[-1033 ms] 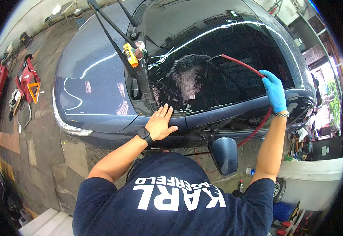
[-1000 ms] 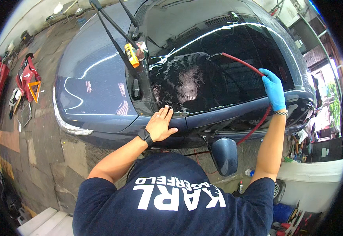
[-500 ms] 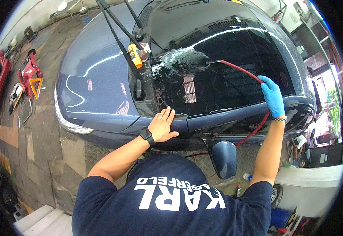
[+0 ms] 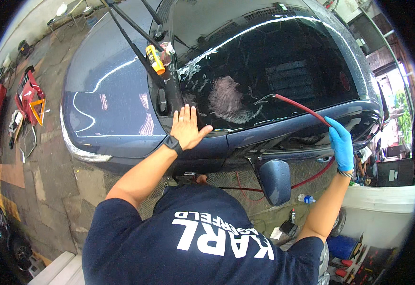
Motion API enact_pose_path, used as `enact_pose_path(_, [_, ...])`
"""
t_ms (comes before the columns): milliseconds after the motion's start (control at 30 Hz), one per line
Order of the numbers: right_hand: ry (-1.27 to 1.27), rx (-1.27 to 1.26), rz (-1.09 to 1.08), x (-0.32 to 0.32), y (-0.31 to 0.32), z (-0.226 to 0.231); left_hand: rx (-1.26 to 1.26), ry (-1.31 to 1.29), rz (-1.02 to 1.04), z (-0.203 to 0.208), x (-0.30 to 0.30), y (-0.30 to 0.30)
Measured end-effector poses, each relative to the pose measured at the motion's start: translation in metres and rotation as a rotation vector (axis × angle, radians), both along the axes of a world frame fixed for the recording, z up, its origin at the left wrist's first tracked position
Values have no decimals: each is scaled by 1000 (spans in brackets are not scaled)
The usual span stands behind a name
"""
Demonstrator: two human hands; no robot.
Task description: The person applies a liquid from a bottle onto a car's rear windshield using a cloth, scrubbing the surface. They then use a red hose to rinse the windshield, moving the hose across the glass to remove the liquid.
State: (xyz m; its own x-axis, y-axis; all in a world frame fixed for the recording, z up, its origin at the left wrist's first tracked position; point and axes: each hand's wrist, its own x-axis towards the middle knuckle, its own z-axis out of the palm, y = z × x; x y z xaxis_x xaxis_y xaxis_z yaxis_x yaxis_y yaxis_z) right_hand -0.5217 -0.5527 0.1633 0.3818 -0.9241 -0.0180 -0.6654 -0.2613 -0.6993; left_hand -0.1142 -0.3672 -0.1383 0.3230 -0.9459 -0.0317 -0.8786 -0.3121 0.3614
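A thin red hose (image 4: 305, 108) is gripped in my right hand (image 4: 341, 146), which wears a blue glove. Its metal end points down at the wet, dark windshield (image 4: 283, 50) of a dark blue car, where a patch of spray spreads over the lower glass. Bare, with a black watch (image 4: 173, 143) at the wrist, my left hand (image 4: 187, 128) rests flat, fingers stretched, by the corner of the hood and windshield. Past its fingertips, a yellow and orange bottle (image 4: 155, 59) lies at the windshield's base, against the raised wiper arms (image 4: 130, 42).
The side mirror (image 4: 275, 182) juts out between my arms, and the hose runs behind it. On the paved floor at left lie red car parts (image 4: 28, 95) and an orange warning triangle (image 4: 38, 111). A plastic bottle (image 4: 306, 198) lies near my right arm.
The hose tip has moved lower on the windshield, toward me, and the spray patch with it. My right hand has moved down and right; my left hand has slid slightly forward and left.
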Motion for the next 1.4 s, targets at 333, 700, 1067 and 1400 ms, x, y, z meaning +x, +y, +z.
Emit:
enact_pose_path(333, [35,-14,-22,-8,49,-15,-319,1621,236,35,-13,-104])
enact_pose_path(700, [27,-58,246,22,42,-22,-315,1959,310,34,-44,-148])
enact_pose_path(1067, [-155,0,383,-72,-28,-73,-410,582,78,25,-107,-167])
enact_pose_path(1400, [-342,-68,433,-83,-100,-146,-524,269,181,167,-201,-153])
